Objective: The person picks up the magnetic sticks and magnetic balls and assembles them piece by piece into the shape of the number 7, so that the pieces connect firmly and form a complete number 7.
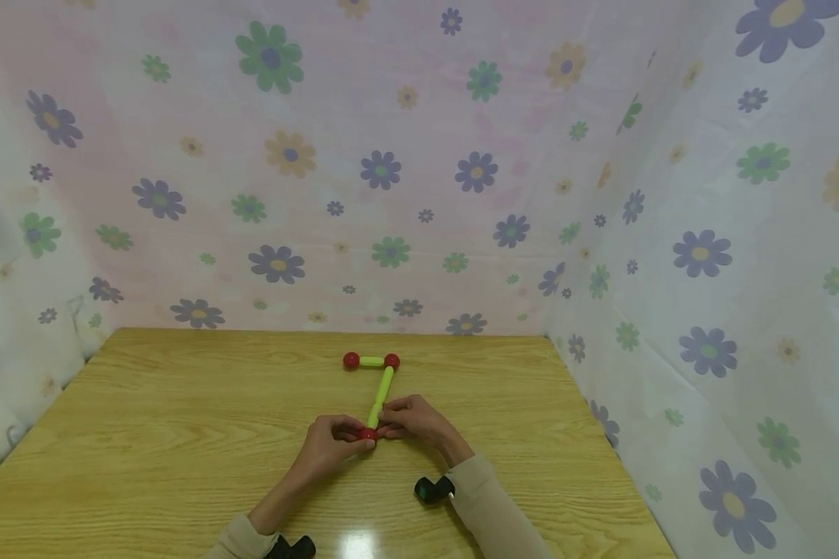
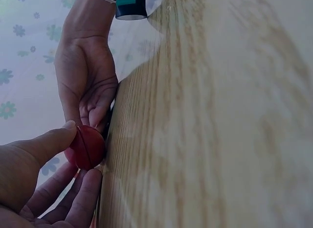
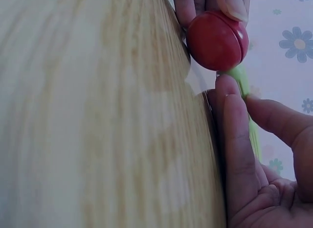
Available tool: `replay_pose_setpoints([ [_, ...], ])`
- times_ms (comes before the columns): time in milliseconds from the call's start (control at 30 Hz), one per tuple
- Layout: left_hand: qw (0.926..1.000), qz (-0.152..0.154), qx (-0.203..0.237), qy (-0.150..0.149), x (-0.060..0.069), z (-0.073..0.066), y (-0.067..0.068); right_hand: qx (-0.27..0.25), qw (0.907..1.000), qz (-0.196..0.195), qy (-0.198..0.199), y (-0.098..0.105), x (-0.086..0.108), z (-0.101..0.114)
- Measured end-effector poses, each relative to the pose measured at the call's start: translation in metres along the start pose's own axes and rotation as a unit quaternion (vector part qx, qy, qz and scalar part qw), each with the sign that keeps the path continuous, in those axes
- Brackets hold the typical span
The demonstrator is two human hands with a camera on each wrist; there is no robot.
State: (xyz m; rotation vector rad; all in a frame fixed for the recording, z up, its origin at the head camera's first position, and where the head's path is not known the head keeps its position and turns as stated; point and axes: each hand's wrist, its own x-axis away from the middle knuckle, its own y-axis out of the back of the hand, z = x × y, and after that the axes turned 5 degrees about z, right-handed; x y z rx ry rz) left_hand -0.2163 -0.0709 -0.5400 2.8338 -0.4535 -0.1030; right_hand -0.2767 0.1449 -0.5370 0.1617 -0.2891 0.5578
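My left hand (image 1: 331, 448) grips a red ball (image 2: 87, 148) between thumb and fingers, close to the tabletop. With thumb and fingers my right hand (image 1: 419, 421) pinches the near end of a long yellow-green rod (image 1: 381, 392), just beside that ball. In the right wrist view the rod (image 3: 242, 81) meets the ball (image 3: 215, 41); whether they are joined is hard to tell. The rod's far end touches a second red ball (image 1: 391, 361). From there a short yellow-green rod (image 1: 371, 362) runs left to a third red ball (image 1: 351, 360).
The wooden table (image 1: 182, 419) spreads around the pieces. A flower-printed curtain (image 1: 419, 194) stands behind its far edge and along both sides. Each wrist carries a black camera, such as the right one (image 1: 433, 491).
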Motion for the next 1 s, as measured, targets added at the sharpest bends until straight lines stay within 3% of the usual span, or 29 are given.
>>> replay_pose_setpoints([
  [700,0.9996,0.019,0.019,-0.004,0.001,0.0,0.001,-0.036,0.999,-0.025,-0.006,0.003,0.008,-0.005],
  [933,0.9969,0.06,0.051,0.009,0.004,0.006,0.013,-0.032,0.9991,-0.024,0.012,0.003,0.02,-0.004],
  [1000,0.9971,0.06,0.046,0.012,0.005,0.006,0.018,-0.026,0.9991,-0.027,0.02,0.004,0.023,-0.004],
])
